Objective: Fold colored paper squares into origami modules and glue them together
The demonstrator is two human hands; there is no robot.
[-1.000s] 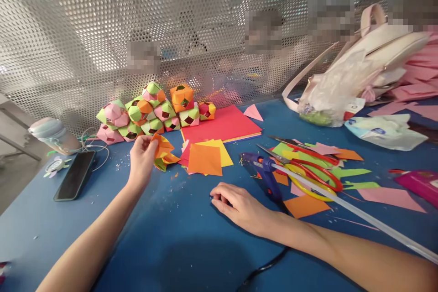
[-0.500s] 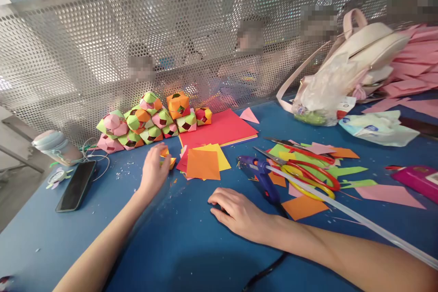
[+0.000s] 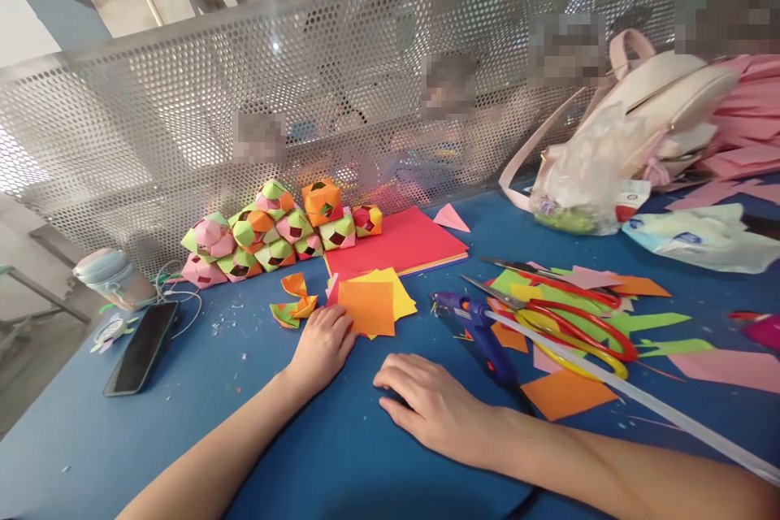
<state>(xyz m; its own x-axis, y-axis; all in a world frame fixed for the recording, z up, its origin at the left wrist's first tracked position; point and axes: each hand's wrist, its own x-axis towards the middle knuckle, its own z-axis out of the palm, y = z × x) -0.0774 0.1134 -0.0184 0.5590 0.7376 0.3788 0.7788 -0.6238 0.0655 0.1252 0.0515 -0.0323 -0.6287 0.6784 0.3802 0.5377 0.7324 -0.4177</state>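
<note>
My left hand (image 3: 324,344) lies at the near left edge of a small pile of paper squares, an orange one (image 3: 366,309) on top and a yellow one (image 3: 400,292) under it. Its fingertips touch the pile, and the fingers look loosely bent. Just beyond that hand sits a folded orange and green paper piece (image 3: 293,309). On the blue table, my right hand (image 3: 430,402) rests with fingers slightly curled, thumb apart, nothing in it. To its right is a blue glue gun (image 3: 478,337) with a long clear glue stick (image 3: 609,374).
Folded paper balls (image 3: 268,240) are stacked against the perforated metal screen (image 3: 183,122). A red paper stack (image 3: 399,240) lies beside them. Scissors (image 3: 566,329) rest on paper scraps at right. A phone (image 3: 141,349), a cup (image 3: 115,276) and a backpack (image 3: 655,110) stand around.
My left hand has moved right and nearer, from the folded orange and green piece to the paper squares, leaving that piece on the table. My right hand has hardly moved.
</note>
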